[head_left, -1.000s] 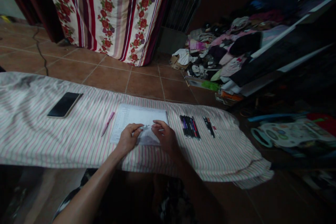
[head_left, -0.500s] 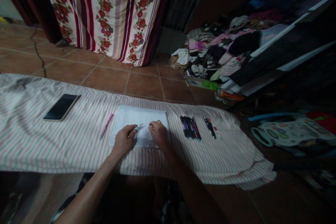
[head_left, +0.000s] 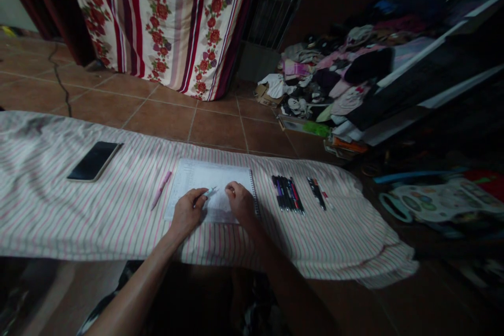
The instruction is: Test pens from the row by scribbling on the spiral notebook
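The left hand [head_left: 189, 210] grips a slim, pale pen [head_left: 210, 191] above the notebook [head_left: 214, 172], and the pen's long axis slants away and to the right, so its free end points out past the fingers toward the right hand [head_left: 240, 201]. The right hand is just beside that end, apart from it, fingertips drawn in; whether they pinch anything small cannot be told

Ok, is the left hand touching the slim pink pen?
Apart: the head view shows striped white cloth and part of the white spiral notebook between the left hand and the slim pink pen.
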A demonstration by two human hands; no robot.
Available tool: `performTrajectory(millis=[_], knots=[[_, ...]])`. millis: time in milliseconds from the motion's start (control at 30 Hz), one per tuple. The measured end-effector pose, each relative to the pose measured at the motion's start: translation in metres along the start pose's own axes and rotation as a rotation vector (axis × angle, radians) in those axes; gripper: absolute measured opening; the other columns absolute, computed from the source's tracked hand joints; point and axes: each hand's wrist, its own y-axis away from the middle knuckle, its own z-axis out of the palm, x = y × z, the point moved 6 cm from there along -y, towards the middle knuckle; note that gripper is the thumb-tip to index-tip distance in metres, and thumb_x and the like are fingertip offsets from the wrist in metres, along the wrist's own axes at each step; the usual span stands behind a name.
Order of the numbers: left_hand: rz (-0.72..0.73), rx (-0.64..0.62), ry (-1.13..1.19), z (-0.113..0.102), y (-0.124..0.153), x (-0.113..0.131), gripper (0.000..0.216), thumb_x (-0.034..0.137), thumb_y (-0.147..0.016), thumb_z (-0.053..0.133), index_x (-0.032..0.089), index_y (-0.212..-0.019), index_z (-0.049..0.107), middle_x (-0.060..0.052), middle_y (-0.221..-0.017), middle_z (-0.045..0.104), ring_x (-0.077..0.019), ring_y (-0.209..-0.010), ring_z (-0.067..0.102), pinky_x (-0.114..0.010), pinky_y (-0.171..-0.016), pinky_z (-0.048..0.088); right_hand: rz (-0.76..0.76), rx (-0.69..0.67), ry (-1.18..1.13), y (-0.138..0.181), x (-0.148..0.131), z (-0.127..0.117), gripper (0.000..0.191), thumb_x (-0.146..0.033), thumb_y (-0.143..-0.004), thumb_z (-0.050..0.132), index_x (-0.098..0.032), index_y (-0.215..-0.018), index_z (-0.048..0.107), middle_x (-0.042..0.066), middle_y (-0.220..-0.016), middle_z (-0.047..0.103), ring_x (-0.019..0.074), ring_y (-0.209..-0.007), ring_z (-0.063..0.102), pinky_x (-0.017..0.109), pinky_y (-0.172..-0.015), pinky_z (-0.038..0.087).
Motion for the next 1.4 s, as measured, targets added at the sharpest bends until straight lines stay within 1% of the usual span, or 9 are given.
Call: performTrajectory(millis=[100, 267, 433, 600, 700, 800, 933, 1233, 1400], knots=[[-0.008, -0.001, 0.012, 0.0, 0.0, -0.001, 0.023, 0.023, -0.078, 0.049, 0.019, -0.096, 0.064, -0.005, -0.087, 0.068, -0.0186, -0.081, 0.062, -0.032, -0.075, 0.048, 0.067, 0.013, -0.171, 0.003, 0.004, -0.002, 0.008, -0.023, -0.075, 0.048, -0.021, -0.077, 0.056, 0.001, -0.074, 0.062, 0.0166, -0.073, 0.058, 0.027, -0.068, 0.041], [-0.002, -0.004, 0.06, -0.001, 0.003, -0.005, 0.025, 0.026, -0.078, 0.049, 0.018, -0.097, 0.063, -0.005, -0.09, 0.068, -0.019, -0.084, 0.062, -0.033, -0.077, 0.047, 0.226, -0.029, -0.527, 0.016, 0.006, -0.015, 0.014, -0.029, -0.071, 0.048, -0.019, -0.081, 0.053, -0.001, -0.062, 0.06, 0.0133, -0.053, 0.055, 0.023, -0.048, 0.042], [0.023, -0.019, 0.128, 0.0, 0.019, -0.001, 0.027, 0.028, -0.078, 0.049, 0.016, -0.097, 0.064, -0.006, -0.087, 0.068, -0.0189, -0.082, 0.062, -0.033, -0.077, 0.048, 0.339, -0.033, -0.844, 0.037, 0.006, -0.048, 0.019, -0.031, -0.067, 0.058, -0.018, -0.081, 0.055, 0.001, -0.067, 0.061, 0.0099, -0.055, 0.056, 0.021, -0.05, 0.044], [0.048, -0.052, 0.203, 0.004, 0.041, 0.02, 0.024, 0.028, -0.075, 0.053, 0.018, -0.092, 0.066, -0.005, -0.087, 0.069, -0.0193, -0.085, 0.062, -0.033, -0.079, 0.047, 0.386, 0.033, -1.049, 0.057, 0.01, -0.077, 0.025, -0.034, -0.062, 0.067, -0.018, -0.079, 0.058, 0.001, -0.067, 0.061, 0.0099, -0.055, 0.055, 0.022, -0.051, 0.046], [0.043, -0.058, 0.252, -0.001, 0.052, 0.035, 0.025, 0.029, -0.072, 0.053, 0.015, -0.089, 0.067, -0.006, -0.085, 0.07, -0.0201, -0.083, 0.063, -0.034, -0.079, 0.048, 0.387, 0.061, -1.128, 0.07, 0.007, -0.09, 0.026, -0.034, -0.058, 0.071, -0.018, -0.076, 0.06, 0.001, -0.067, 0.061, 0.0105, -0.058, 0.056, 0.023, -0.054, 0.047], [0.026, -0.04, 0.295, -0.012, 0.066, 0.049, 0.028, 0.031, -0.07, 0.054, 0.014, -0.089, 0.066, -0.008, -0.086, 0.07, -0.0212, -0.083, 0.064, -0.035, -0.08, 0.048, 0.388, 0.071, -1.224, 0.085, -0.004, -0.1, 0.025, -0.031, -0.056, 0.074, -0.018, -0.075, 0.063, 0.001, -0.069, 0.061, 0.0094, -0.061, 0.055, 0.022, -0.058, 0.047], [0.011, -0.041, 0.35, -0.025, 0.091, 0.067, 0.03, 0.033, -0.07, 0.054, 0.013, -0.09, 0.065, -0.008, -0.08, 0.071, -0.0215, -0.079, 0.066, -0.035, -0.078, 0.05, 0.376, 0.022, -1.397, 0.106, -0.029, -0.111, 0.023, -0.023, -0.053, 0.078, -0.018, -0.072, 0.066, 0.0, -0.071, 0.061, 0.0062, -0.061, 0.053, 0.017, -0.058, 0.045], [0.043, -0.074, 0.401, -0.049, 0.147, 0.121, 0.028, 0.033, -0.071, 0.058, 0.013, -0.089, 0.065, -0.008, -0.082, 0.071, -0.0198, -0.081, 0.065, -0.033, -0.079, 0.049, 0.284, -0.04, -1.413, 0.154, -0.085, -0.138, 0.02, -0.027, -0.057, 0.077, -0.017, -0.071, 0.067, -0.002, -0.066, 0.057, 0.0036, -0.056, 0.048, 0.012, -0.045, 0.036], [0.08, -0.075, 0.421, -0.06, 0.167, 0.147, 0.028, 0.032, -0.072, 0.058, 0.014, -0.091, 0.066, -0.007, -0.084, 0.07, -0.0189, -0.081, 0.065, -0.031, -0.079, 0.049, 0.246, -0.095, -1.345, 0.175, -0.107, -0.15, 0.023, -0.027, -0.056, 0.077, -0.016, -0.074, 0.068, -0.002, -0.068, 0.059, 0.0025, -0.055, 0.048, 0.013, -0.047, 0.035]])
